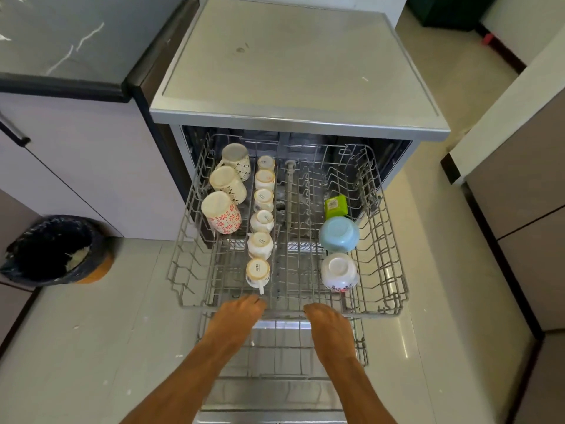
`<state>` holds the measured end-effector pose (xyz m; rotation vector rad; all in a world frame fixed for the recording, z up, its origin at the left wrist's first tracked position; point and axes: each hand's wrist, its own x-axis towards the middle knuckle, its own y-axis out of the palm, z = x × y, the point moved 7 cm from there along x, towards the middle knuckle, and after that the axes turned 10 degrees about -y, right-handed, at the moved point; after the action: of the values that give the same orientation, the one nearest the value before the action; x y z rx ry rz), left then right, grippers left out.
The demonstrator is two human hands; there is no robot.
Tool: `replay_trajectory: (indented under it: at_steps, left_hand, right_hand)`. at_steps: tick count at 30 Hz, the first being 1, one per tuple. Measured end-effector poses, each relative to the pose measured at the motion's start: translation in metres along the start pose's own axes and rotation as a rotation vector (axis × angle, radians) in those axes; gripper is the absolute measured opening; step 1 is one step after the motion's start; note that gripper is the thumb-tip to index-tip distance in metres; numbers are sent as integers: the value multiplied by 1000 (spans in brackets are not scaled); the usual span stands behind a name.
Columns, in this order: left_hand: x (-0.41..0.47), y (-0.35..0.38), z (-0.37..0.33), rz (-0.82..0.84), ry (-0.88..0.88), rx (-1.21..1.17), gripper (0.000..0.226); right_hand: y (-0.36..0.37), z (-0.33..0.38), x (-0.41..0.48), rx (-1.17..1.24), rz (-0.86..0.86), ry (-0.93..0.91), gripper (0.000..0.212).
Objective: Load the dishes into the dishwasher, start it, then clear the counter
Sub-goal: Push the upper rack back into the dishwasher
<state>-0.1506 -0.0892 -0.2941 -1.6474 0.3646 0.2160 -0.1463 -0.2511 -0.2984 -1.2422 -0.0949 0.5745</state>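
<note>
Green labelled packet [335,206], stamped cups [260,243], print illegible

I see small dark stamps on the upturned cups' [260,243] bases, too small to read. The green packet's [335,206] label is also too blurred.

I stand over glossy cream floor tiles [91,332] that catch the light. On my left, a dark grey veined stone countertop [61,35] tops a plain white cabinet [91,166] with a black bar handle [12,130]. At the cabinet's foot sits a round orange-brown waste bin lined with a black bag [55,249]. On my right stand tall beige cabinet doors [519,194].
</note>
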Motion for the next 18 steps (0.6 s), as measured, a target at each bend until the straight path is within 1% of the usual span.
replay_trajectory:
  at_steps: [2,5,10,15,18]
  left_hand:
    - [16,-10,4,-18,7,6,37]
    - [45,-25,10,-39,11,13,35]
    - [91,-50,20,-66,6,30,38]
    - [139,-74,37,-102,-20,124,33]
    - [158,-76,46,-102,-6,153,40]
  right_hand:
    - [-11,-3,18,-4,-29,-19,40]
    - [-27,-10,48,-27,-82,-15,35]
    - [-49,-26,97,-65,-90,-10,26]
    - [-68,-40,150,-112,-125,5,19]
    - [-69,-44,166,-150,-126,-18,19]
